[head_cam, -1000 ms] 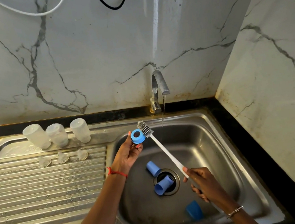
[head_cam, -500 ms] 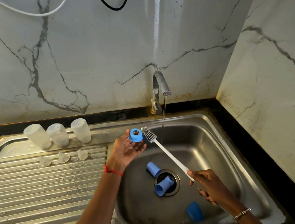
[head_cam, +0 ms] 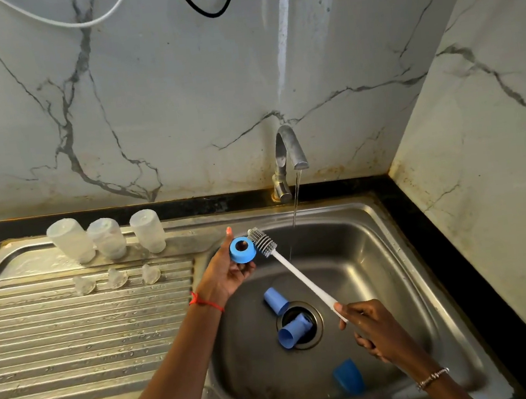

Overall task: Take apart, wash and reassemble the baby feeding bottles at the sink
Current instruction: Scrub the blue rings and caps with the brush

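left hand pinches the blue ring, right hand grips the brush beside it.

The left hand is rolling the blue screw ring at its fingertips near the centre of the frame. A second ago the ring's hole was facing the camera, half a second ago it was tipping flatter, and now it is turning open-face towards the camera again, sitting a little lower. The thumb is now pointing straight up behind the ring's left edge. The bristle head of the bottle brush is sliding down from above the ring's upper right to lie level against its right edge. The right hand, gripping the handle, is drifting slightly rightward.
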